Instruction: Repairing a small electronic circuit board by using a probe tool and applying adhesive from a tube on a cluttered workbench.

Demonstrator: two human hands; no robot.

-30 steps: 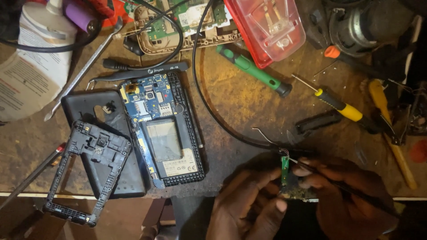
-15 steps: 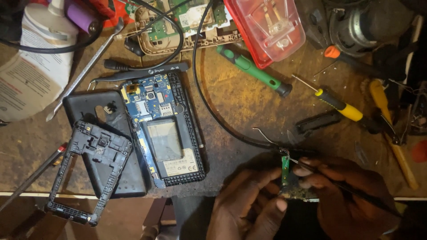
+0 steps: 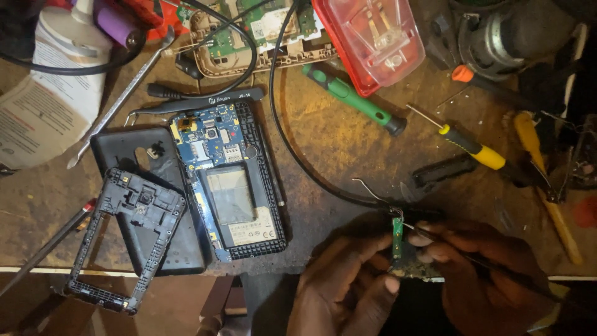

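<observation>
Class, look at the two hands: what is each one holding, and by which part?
Left hand pinches the small green circuit board by its lower edge; right hand grips a thin dark tool along its shaft.

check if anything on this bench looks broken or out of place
The opened black phone with its blue circuit board lies bare, its black inner frame overhanging the worn wooden bench's front edge. Both hands pinch a small green board.

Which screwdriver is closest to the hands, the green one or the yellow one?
The yellow-handled screwdriver lies closer to the right hand. The green screwdriver lies farther up the bench, beside the red plastic case.
</observation>
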